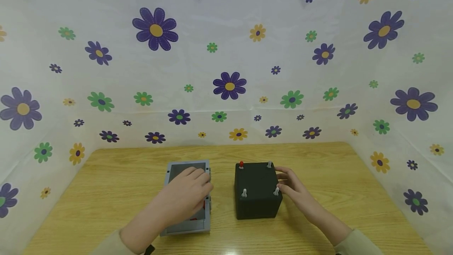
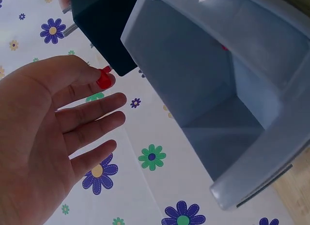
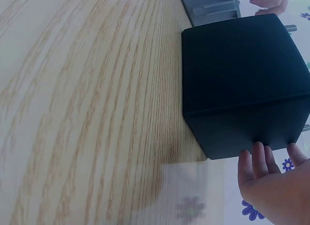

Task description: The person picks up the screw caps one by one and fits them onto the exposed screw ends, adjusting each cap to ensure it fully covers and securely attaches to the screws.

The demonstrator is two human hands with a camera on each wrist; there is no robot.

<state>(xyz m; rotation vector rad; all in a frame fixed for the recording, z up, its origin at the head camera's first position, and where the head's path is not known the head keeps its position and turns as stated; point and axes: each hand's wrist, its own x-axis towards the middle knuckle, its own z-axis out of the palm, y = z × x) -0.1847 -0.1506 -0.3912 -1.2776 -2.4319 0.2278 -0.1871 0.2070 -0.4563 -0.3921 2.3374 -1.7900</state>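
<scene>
Between thumb and index finger, my left hand (image 1: pixel 184 198) pinches a small red cap (image 2: pixel 104 80), held above the grey plastic bin (image 1: pixel 189 229); its other fingers are extended. A black box (image 1: pixel 258 182) stands on the table to the right of the bin. Metal toggle switches rise from the box's top corners, and the back left one wears a red cap (image 1: pixel 241 164). My right hand (image 1: pixel 301 200) rests its fingertips and thumb against the box's right side, near the top edge. In the head view the left hand hides the pinched cap and part of the bin.
More red pieces (image 1: pixel 193 219) lie at the bottom of the bin, partly covered by the left hand. The wooden table (image 1: pixel 124 184) carries both bin and box. A white flowered cloth (image 1: pixel 198 70) encloses the back and sides.
</scene>
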